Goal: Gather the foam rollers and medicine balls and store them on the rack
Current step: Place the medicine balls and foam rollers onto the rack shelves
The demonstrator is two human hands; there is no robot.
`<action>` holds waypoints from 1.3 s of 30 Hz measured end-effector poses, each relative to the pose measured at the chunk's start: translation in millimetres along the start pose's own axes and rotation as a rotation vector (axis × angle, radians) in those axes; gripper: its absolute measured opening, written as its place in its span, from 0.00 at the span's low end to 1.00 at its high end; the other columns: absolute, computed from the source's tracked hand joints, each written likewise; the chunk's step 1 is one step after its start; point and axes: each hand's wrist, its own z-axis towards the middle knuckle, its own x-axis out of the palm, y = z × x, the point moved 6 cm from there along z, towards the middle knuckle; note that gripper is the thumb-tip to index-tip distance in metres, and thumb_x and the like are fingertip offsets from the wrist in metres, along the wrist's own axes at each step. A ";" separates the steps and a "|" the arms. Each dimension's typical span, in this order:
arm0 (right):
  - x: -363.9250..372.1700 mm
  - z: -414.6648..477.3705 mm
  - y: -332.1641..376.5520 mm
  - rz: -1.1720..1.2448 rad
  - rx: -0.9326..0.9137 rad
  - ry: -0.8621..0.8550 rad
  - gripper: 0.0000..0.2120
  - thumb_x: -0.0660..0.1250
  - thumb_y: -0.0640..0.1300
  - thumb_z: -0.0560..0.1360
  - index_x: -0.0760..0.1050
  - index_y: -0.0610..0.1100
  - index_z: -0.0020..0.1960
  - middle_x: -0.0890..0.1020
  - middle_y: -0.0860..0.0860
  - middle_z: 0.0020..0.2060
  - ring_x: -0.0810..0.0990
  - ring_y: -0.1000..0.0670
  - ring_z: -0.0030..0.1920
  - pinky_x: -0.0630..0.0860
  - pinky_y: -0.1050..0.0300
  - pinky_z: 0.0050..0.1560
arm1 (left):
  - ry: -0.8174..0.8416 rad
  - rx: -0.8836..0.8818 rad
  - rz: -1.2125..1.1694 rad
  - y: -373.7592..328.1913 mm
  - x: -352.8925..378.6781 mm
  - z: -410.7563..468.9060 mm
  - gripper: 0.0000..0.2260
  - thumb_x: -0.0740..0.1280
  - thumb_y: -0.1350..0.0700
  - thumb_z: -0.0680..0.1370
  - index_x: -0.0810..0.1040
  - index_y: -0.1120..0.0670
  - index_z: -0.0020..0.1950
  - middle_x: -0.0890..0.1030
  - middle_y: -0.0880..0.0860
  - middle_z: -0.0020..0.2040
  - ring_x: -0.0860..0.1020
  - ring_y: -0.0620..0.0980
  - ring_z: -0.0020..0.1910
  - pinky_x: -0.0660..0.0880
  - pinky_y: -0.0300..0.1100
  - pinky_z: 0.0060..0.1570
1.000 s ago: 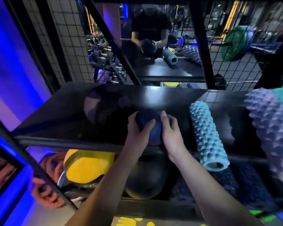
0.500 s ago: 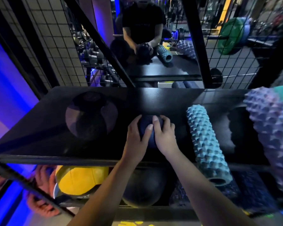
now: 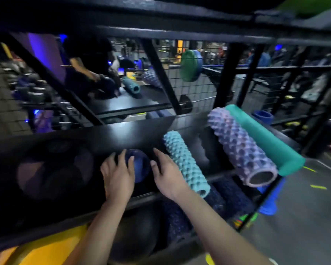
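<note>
On the rack's shelf (image 3: 134, 134), toward its left end, sits a large dark medicine ball (image 3: 54, 167); at the middle, near the front edge, the left hand (image 3: 118, 175) rests relaxed fingers on a small blue ball (image 3: 139, 167); the right hand (image 3: 167, 173) is spread just beside it, holding nothing; rightward lie a light-blue knobbed roller (image 3: 185, 163), a purple knobbed roller (image 3: 241, 146) and, at the right edge, a smooth teal roller (image 3: 264, 138).

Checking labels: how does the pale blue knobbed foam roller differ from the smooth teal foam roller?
The pale blue knobbed foam roller is bumpy; the smooth teal foam roller is plain. The blue one lies alone; the teal touches a purple spiked foam roller. Both rest on the black shelf.
</note>
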 end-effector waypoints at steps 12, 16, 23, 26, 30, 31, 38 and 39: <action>-191.9 -41.0 -111.3 -0.383 0.232 -0.288 0.25 0.67 0.52 0.80 0.69 0.41 0.73 0.75 0.41 0.66 0.71 0.38 0.67 0.67 0.47 0.69 | 0.689 -0.045 -0.115 -167.7 97.0 -49.3 0.44 0.62 0.25 0.72 0.63 0.55 0.77 0.61 0.64 0.78 0.67 0.65 0.74 0.70 0.53 0.69; -226.5 -31.4 -152.3 -0.562 0.261 -0.229 0.37 0.65 0.64 0.77 0.62 0.43 0.77 0.71 0.41 0.71 0.64 0.38 0.72 0.57 0.47 0.74 | 0.784 -0.079 0.058 -195.3 123.5 -48.4 0.58 0.68 0.23 0.66 0.44 0.53 0.83 0.42 0.70 0.80 0.54 0.69 0.79 0.61 0.54 0.75; -251.9 -6.5 -237.4 -0.434 0.396 0.048 0.55 0.71 0.76 0.60 0.51 0.54 0.76 0.70 0.40 0.69 0.71 0.35 0.68 0.68 0.42 0.69 | 0.708 -0.126 0.360 -238.4 155.7 -53.1 0.37 0.73 0.53 0.71 0.59 0.43 0.77 0.39 0.60 0.78 0.62 0.66 0.70 0.77 0.58 0.59; -247.7 2.7 -259.1 -0.302 0.350 0.053 0.53 0.75 0.68 0.64 0.49 0.54 0.77 0.70 0.40 0.66 0.73 0.34 0.66 0.71 0.44 0.66 | 0.653 -0.099 0.463 -250.7 164.2 -56.0 0.32 0.70 0.57 0.71 0.65 0.46 0.74 0.45 0.62 0.77 0.62 0.68 0.69 0.77 0.61 0.57; -245.8 21.9 -265.2 -0.259 0.235 -0.036 0.46 0.68 0.69 0.68 0.53 0.53 0.79 0.75 0.38 0.62 0.75 0.34 0.62 0.72 0.44 0.64 | 0.662 -0.145 0.389 -242.2 165.6 -52.0 0.35 0.69 0.56 0.71 0.62 0.40 0.76 0.41 0.55 0.81 0.58 0.67 0.74 0.75 0.58 0.63; -245.7 31.2 -266.9 -0.222 0.227 -0.047 0.46 0.65 0.71 0.66 0.55 0.54 0.77 0.76 0.38 0.61 0.76 0.35 0.61 0.73 0.44 0.63 | 0.652 -0.181 0.342 -235.6 161.8 -51.2 0.36 0.70 0.55 0.71 0.61 0.39 0.77 0.41 0.54 0.81 0.59 0.67 0.74 0.74 0.56 0.64; -240.8 75.5 -259.7 -0.372 0.058 0.136 0.41 0.66 0.70 0.67 0.56 0.61 0.76 0.73 0.41 0.64 0.75 0.33 0.61 0.76 0.41 0.60 | 0.560 -0.393 0.196 -210.1 146.3 -50.9 0.37 0.73 0.46 0.72 0.58 0.37 0.77 0.45 0.53 0.79 0.72 0.66 0.66 0.74 0.52 0.64; -241.1 76.8 -260.7 -0.402 0.025 0.123 0.41 0.66 0.69 0.68 0.56 0.61 0.76 0.73 0.42 0.64 0.75 0.33 0.61 0.76 0.41 0.59 | 0.560 -0.392 0.232 -214.9 148.2 -50.9 0.36 0.73 0.46 0.73 0.58 0.37 0.77 0.44 0.53 0.79 0.71 0.66 0.65 0.74 0.50 0.60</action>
